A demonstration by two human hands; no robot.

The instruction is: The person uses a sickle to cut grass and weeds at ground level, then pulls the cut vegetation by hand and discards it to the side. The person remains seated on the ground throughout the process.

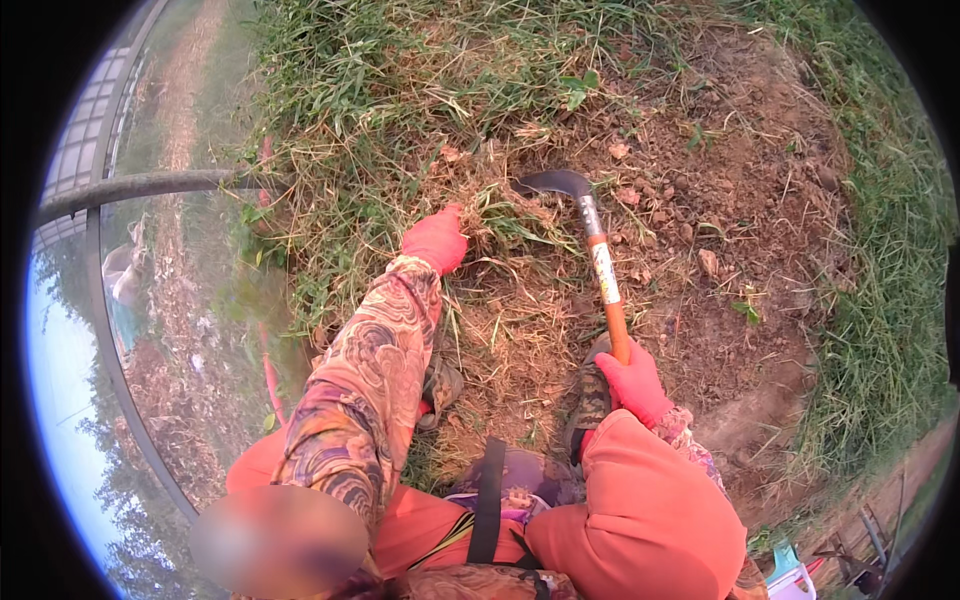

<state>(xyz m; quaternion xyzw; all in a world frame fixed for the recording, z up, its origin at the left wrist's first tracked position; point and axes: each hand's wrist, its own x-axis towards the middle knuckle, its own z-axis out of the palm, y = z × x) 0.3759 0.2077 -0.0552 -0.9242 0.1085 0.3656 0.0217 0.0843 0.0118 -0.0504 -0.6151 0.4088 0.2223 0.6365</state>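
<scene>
My right hand, in a pink-red glove, is closed round the orange handle of a sickle beside my right shoe. The dark curved blade points left, its tip at a clump of cut and pulled grass. My left hand, gloved alike and reaching forward, is at the left side of that clump; its fingers are partly hidden among the stems, and they seem closed on some grass. Below the clump, dry stalks lie on the soil between my shoes.
Thick green grass grows ahead and to the left. Bare reddish soil with clods lies right, bordered by more grass. A metal pipe frame with clear sheeting stands left. Tools and a light-coloured item lie at lower right.
</scene>
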